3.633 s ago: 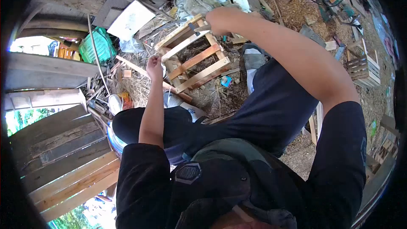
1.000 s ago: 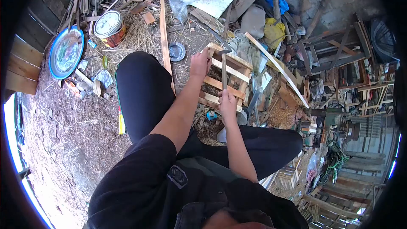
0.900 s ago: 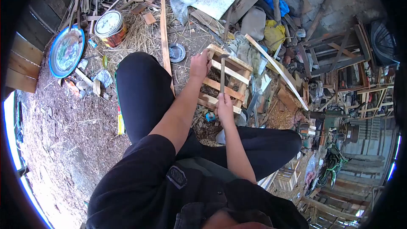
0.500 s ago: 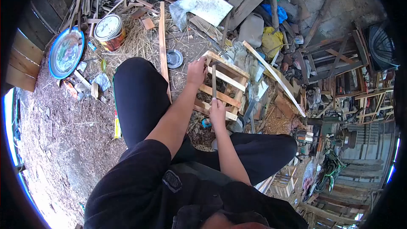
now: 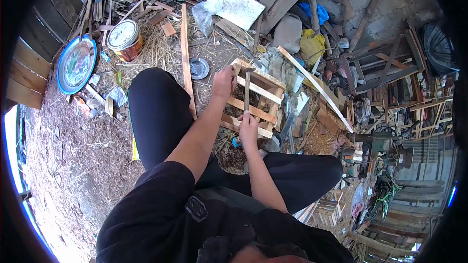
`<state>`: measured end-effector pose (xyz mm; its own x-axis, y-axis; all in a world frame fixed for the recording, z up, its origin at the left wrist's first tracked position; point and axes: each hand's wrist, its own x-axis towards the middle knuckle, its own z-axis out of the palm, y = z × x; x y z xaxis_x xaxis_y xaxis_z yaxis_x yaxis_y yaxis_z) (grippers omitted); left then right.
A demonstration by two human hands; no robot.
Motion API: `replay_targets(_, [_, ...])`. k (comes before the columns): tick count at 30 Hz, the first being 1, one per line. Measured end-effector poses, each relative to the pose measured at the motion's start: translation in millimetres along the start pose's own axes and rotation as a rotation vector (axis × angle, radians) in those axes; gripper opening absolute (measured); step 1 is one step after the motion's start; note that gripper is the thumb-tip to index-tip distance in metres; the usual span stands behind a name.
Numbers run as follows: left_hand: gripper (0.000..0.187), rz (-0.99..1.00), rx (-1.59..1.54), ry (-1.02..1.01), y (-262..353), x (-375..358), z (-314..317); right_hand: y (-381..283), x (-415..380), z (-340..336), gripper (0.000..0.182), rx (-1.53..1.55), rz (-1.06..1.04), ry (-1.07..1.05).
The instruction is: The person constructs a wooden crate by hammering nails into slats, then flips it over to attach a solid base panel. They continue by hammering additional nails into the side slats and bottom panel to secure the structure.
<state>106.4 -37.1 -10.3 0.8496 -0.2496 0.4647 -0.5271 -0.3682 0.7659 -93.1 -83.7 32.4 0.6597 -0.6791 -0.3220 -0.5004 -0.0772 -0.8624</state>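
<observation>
We had the slatted wooden crate (image 5: 257, 102) on the littered ground just beyond our bent legs, between the plank (image 5: 186, 53) and the long pale strip (image 5: 317, 87). Our left hand (image 5: 224, 83) was curled at the crate's far left corner; we could not tell whether its fingertips pinched anything. Our right hand (image 5: 248, 125) was closed around the handle of the hammer (image 5: 247, 90), whose head lay over the crate's far end, though contact was unclear. Through the gaps between slats we saw the crate's inside, too shadowed to make out. Farther left stood the bucket (image 5: 127, 44), its top pale and its contents indistinct, near the blue-rimmed tray (image 5: 77, 64), which had a patterned face. The small round dish (image 5: 199, 68) sat right of the plank, its contents too small to identify.
</observation>
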Motion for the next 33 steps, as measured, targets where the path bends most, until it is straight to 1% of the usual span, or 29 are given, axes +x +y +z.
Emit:
replay_targets(2, [0.035,-0.011,-0.003,-0.018,1.2,-1.0,-1.3,4.4,1.5,-2.5,0.054,0.010,-0.002,-0.005])
replay_targets(4, [0.035,-0.014,-0.001,-0.031,3.2,1.7,-2.3,0.6,3.0,-3.0,0.055,-0.149,-0.022,-0.024])
replay_targets(7, [0.036,-0.034,0.019,-0.001,1.0,0.2,-0.6,-5.0,-3.1,-3.0,0.057,-0.146,-0.047,0.018])
replay_targets(9, [0.036,-0.003,-0.034,-0.010,-2.9,0.1,2.2,-0.8,3.6,-0.1,0.057,-0.135,-0.049,0.016])
replay_targets(11, [0.036,-0.006,-0.023,-0.007,-3.4,-1.9,4.6,6.0,7.6,-2.3,0.057,-0.120,-0.056,0.019])
replay_targets(13, [0.037,-0.004,-0.006,0.001,-2.4,1.0,3.7,0.6,4.1,-3.9,0.057,-0.195,-0.036,0.004])
replay_targets(17, [0.037,0.004,0.006,0.014,-8.2,-0.9,6.0,-0.6,-2.7,-2.1,0.057,-0.181,-0.048,0.040])
replay_targets(19, [0.037,0.013,-0.011,0.003,-3.0,-0.4,4.1,-2.8,1.1,-2.8,0.058,-0.266,-0.136,0.021])
replay_targets(23, [0.036,0.031,0.012,0.029,-0.7,2.2,-0.1,-13.2,-7.3,-2.9,0.058,-0.224,-0.109,0.051])
replay_targets(26, [0.035,0.035,-0.011,0.021,-4.2,-1.3,4.8,-16.0,-10.4,-5.5,0.057,-0.194,-0.134,0.065])
replay_targets(28, [0.035,0.038,-0.020,0.020,-3.0,1.9,4.8,-10.5,-4.3,-3.9,0.057,-0.232,-0.085,0.020])
replay_targets(30, [0.034,-0.031,-0.043,-0.002,-3.8,0.1,5.4,-6.8,-5.0,-2.1,0.056,-0.223,-0.101,0.042])
replay_targets(33, [0.033,-0.013,-0.041,-0.010,-7.9,0.8,8.4,-6.9,-4.8,-2.4,0.056,-0.228,-0.120,0.060])
